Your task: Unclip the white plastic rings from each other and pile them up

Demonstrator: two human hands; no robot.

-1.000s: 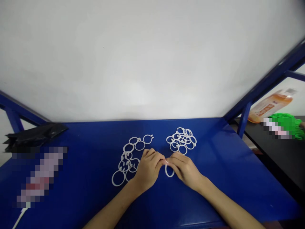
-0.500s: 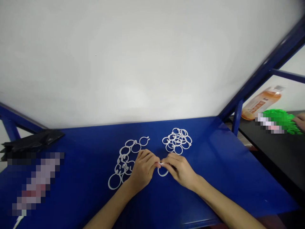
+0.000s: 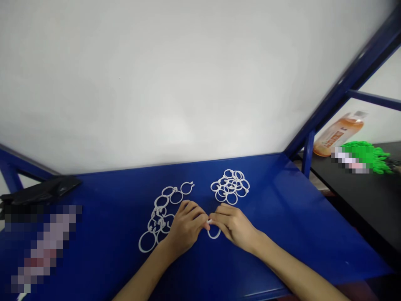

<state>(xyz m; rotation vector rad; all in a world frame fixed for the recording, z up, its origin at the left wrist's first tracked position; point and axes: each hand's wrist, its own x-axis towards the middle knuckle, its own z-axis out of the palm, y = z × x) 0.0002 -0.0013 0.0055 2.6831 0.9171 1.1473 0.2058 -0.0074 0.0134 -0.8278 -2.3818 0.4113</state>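
The blue table spread beneath both hands. A straggling group of white rings lay left of the left hand, which covered part of it. That hand and the right hand faced each other, fingertips drawn together in a pinch. An overlapping pile of rings sat just beyond the right. Between the hands, gripped from both sides, was one white clasp ring, its curve bowing toward the wearer; neither hand was clearly nearer. Fingers hid its ends, so whether they were joined could not be told.
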